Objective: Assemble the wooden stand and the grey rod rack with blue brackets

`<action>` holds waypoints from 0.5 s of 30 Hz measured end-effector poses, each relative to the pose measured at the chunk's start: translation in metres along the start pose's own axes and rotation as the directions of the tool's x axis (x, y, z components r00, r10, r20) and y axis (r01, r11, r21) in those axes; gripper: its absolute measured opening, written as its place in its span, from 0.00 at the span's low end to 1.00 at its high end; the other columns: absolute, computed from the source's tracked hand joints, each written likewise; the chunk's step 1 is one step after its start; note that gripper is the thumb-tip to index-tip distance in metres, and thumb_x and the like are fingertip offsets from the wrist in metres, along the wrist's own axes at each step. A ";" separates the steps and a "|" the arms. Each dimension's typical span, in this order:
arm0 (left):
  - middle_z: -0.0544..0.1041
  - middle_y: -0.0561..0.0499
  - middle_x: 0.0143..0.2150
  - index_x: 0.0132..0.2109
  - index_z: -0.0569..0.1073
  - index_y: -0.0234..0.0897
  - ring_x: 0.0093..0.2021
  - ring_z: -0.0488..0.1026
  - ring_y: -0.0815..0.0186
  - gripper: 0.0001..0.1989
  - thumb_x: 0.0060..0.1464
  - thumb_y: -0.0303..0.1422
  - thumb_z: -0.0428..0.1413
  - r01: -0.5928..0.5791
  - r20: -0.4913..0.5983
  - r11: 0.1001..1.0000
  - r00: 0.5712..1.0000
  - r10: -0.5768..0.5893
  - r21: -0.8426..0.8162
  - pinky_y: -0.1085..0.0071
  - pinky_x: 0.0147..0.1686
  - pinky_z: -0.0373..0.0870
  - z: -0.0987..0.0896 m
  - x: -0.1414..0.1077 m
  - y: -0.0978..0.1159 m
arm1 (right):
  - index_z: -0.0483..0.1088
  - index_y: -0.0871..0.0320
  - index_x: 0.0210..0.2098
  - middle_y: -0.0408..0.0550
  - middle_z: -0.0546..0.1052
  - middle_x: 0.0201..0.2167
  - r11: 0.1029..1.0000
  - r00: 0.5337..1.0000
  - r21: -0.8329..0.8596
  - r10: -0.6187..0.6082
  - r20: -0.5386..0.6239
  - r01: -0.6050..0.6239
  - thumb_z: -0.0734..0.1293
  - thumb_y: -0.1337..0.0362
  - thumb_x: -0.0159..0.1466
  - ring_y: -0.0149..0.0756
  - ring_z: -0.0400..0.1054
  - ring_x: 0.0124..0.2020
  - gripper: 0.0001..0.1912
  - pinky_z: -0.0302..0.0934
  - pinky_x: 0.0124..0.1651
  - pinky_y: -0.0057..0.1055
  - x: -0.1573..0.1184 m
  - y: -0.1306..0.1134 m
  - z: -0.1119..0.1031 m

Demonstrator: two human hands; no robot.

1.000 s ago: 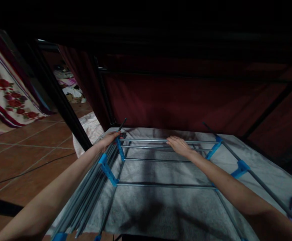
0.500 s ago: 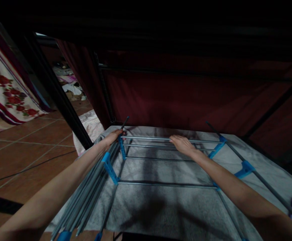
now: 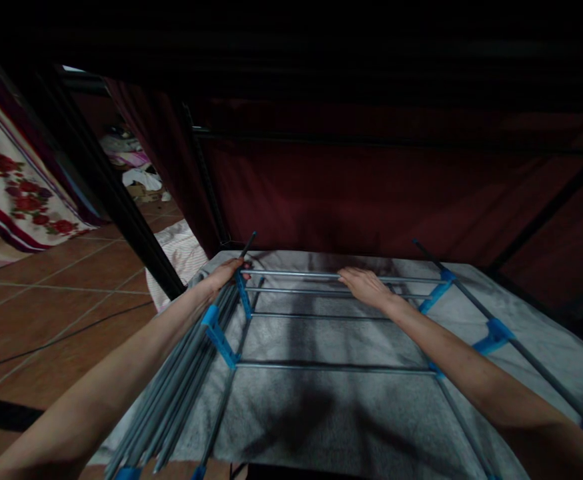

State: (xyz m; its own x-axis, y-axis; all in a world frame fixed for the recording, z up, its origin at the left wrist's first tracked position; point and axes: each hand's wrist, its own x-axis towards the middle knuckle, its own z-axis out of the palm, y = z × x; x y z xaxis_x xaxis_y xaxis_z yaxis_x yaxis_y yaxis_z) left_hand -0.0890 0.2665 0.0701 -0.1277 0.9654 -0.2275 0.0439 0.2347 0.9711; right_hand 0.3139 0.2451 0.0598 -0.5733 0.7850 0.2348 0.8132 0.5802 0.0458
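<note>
A rack frame of grey metal tubes joined by blue plastic connectors lies on a grey cloth [image 3: 291, 413]. At its far left corner, my left hand [image 3: 227, 272] is closed around the blue connector [image 3: 242, 293] and the tube end there. My right hand [image 3: 364, 285] wraps over the far metal crossbar [image 3: 291, 274], near its middle. Another blue connector [image 3: 220, 341] stands nearer me on the left side, and one more blue connector [image 3: 493, 335] sits on the right long tube. Beside the frame on the left lies a bundle of loose grey tubes [image 3: 179, 393].
Dark red curtain [image 3: 371, 193] hangs behind the cloth-covered surface. A black post [image 3: 121, 193] rises at the left. Beyond it are a tiled floor [image 3: 86, 313] with a dark cable, a floral cloth [image 3: 26, 180] and piled items.
Both hands keep their places on the frame. The right side of the frame has shifted slightly outward to the right, and the view has moved a little.
</note>
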 end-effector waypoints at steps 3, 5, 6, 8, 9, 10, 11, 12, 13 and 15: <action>0.78 0.50 0.27 0.39 0.74 0.37 0.26 0.76 0.64 0.12 0.54 0.41 0.56 -0.019 -0.012 0.999 1.000 0.019 0.031 0.73 0.23 0.66 -0.001 0.004 -0.001 | 0.71 0.58 0.48 0.54 0.77 0.46 1.000 1.000 0.000 -0.002 0.005 0.002 0.52 0.60 0.75 0.40 0.71 0.46 0.17 0.60 0.49 0.32 0.000 0.000 0.000; 0.78 0.50 0.27 0.39 0.74 0.38 0.27 0.77 0.64 0.12 0.54 0.42 0.56 -0.030 -0.009 0.998 0.999 0.030 0.053 0.73 0.24 0.66 -0.002 0.006 -0.002 | 0.71 0.58 0.48 0.54 0.77 0.46 1.000 1.000 0.002 -0.003 0.010 0.003 0.52 0.60 0.75 0.39 0.71 0.47 0.17 0.60 0.48 0.32 0.000 0.000 -0.001; 0.78 0.50 0.27 0.39 0.74 0.38 0.27 0.77 0.63 0.13 0.53 0.43 0.57 -0.036 -0.006 0.998 0.999 0.036 0.059 0.73 0.24 0.67 -0.002 0.006 -0.002 | 0.71 0.58 0.48 0.53 0.77 0.45 1.000 1.000 0.002 -0.003 0.012 0.003 0.52 0.60 0.75 0.39 0.71 0.47 0.17 0.60 0.48 0.31 0.000 0.000 -0.001; 0.78 0.50 0.27 0.40 0.73 0.37 0.26 0.76 0.63 0.15 0.52 0.44 0.57 -0.044 0.007 0.997 0.999 0.043 0.064 0.72 0.25 0.68 -0.002 0.005 -0.002 | 0.71 0.57 0.48 0.53 0.77 0.45 1.000 1.000 0.001 -0.002 0.016 0.002 0.52 0.60 0.75 0.39 0.71 0.46 0.18 0.60 0.47 0.31 0.000 0.000 -0.002; 0.78 0.50 0.26 0.40 0.73 0.36 0.26 0.76 0.63 0.15 0.52 0.44 0.57 -0.044 0.016 0.997 0.999 0.043 0.060 0.71 0.26 0.68 -0.001 0.004 -0.002 | 0.71 0.57 0.48 0.53 0.77 0.45 1.000 1.000 0.000 0.000 0.017 0.000 0.52 0.60 0.75 0.39 0.71 0.46 0.18 0.60 0.47 0.31 0.000 0.000 -0.002; 0.78 0.49 0.26 0.40 0.73 0.36 0.25 0.75 0.63 0.15 0.52 0.44 0.57 -0.041 0.024 0.998 0.999 0.040 0.054 0.71 0.25 0.68 -0.001 0.003 -0.002 | 0.71 0.57 0.48 0.52 0.77 0.45 1.000 1.000 -0.002 0.004 0.016 -0.004 0.52 0.60 0.75 0.39 0.72 0.46 0.18 0.60 0.46 0.31 0.000 0.000 -0.003; 0.77 0.49 0.25 0.40 0.73 0.36 0.25 0.75 0.63 0.15 0.52 0.43 0.57 -0.035 0.032 0.998 0.999 0.034 0.047 0.72 0.25 0.68 -0.001 0.002 -0.002 | 0.71 0.57 0.48 0.52 0.77 0.45 1.000 1.000 -0.004 0.010 0.018 -0.009 0.52 0.59 0.75 0.39 0.72 0.46 0.18 0.60 0.46 0.31 0.000 -0.001 -0.003; 0.77 0.49 0.25 0.40 0.73 0.36 0.24 0.74 0.63 0.15 0.51 0.43 0.58 -0.029 0.036 0.999 0.999 0.027 0.039 0.72 0.24 0.67 -0.001 0.001 -0.001 | 0.71 0.57 0.48 0.52 0.77 0.45 1.000 1.000 -0.005 0.016 0.021 -0.016 0.51 0.59 0.75 0.39 0.72 0.46 0.18 0.59 0.45 0.31 0.000 -0.001 -0.004; 0.77 0.49 0.25 0.40 0.72 0.36 0.23 0.74 0.63 0.15 0.51 0.43 0.58 -0.024 0.038 0.999 0.999 0.023 0.033 0.72 0.23 0.67 -0.001 0.001 -0.002 | 0.71 0.56 0.48 0.52 0.77 0.46 1.000 0.999 -0.004 0.023 0.028 -0.023 0.51 0.59 0.75 0.39 0.72 0.46 0.18 0.59 0.45 0.31 0.000 -0.001 -0.004; 0.78 0.49 0.26 0.40 0.73 0.36 0.23 0.74 0.63 0.16 0.50 0.44 0.59 -0.025 0.038 0.999 0.999 0.024 0.028 0.72 0.22 0.66 -0.001 0.001 -0.002 | 0.71 0.56 0.48 0.52 0.78 0.46 0.999 0.998 0.003 0.034 0.046 -0.034 0.51 0.59 0.75 0.39 0.72 0.46 0.18 0.59 0.44 0.30 0.000 -0.002 -0.006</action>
State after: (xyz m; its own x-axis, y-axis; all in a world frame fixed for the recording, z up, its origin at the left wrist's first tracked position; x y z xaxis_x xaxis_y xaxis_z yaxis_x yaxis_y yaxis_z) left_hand -0.0906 0.2669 0.0681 -0.0885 0.9743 -0.2070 0.0746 0.2137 0.9740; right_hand 0.3130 0.2427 0.0651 -0.5493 0.8135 0.1911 0.8320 0.5536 0.0349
